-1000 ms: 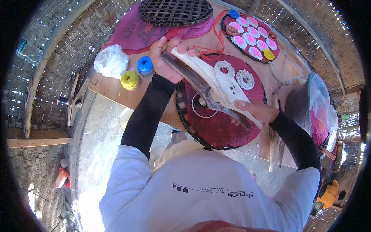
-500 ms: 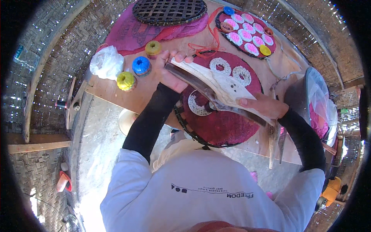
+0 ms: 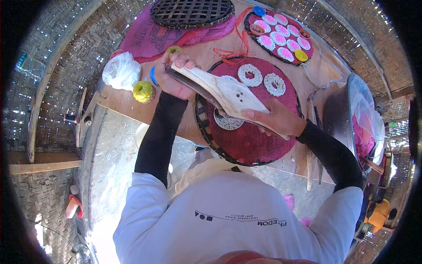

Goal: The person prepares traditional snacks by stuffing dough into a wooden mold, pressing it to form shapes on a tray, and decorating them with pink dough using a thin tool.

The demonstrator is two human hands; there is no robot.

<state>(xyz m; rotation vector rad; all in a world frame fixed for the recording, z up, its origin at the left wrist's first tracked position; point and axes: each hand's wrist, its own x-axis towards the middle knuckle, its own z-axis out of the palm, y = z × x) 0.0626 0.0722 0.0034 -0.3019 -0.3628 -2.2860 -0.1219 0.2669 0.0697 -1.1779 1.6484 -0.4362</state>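
Work is carried by a light-brown wooden table, set in a room walled with woven bamboo; daylight is let in through gaps in the weave. Concrete floor is seen past the near edge, brightly lit at lower left. A two-part wooden tool, pale board over darker piece, is held aslant above a round tray lined with red cloth. Upper-left end is gripped by the left hand, fingers curled over; lower-right end is grasped by the right hand, thumb laid on top. Two white lattice rings are left in plain view on the tray; a white round nearer the body is partly covered by the tool. A blue jar is mostly blocked by the left hand. Beyond, a second tray is filled with pink-and-white rounds. Dark openwork basketry is rested on pink mesh cloth. Red string is strewn between cloth and second tray. Plastic bag and yellow-topped jar are placed at left; right side is taken up by a large basin
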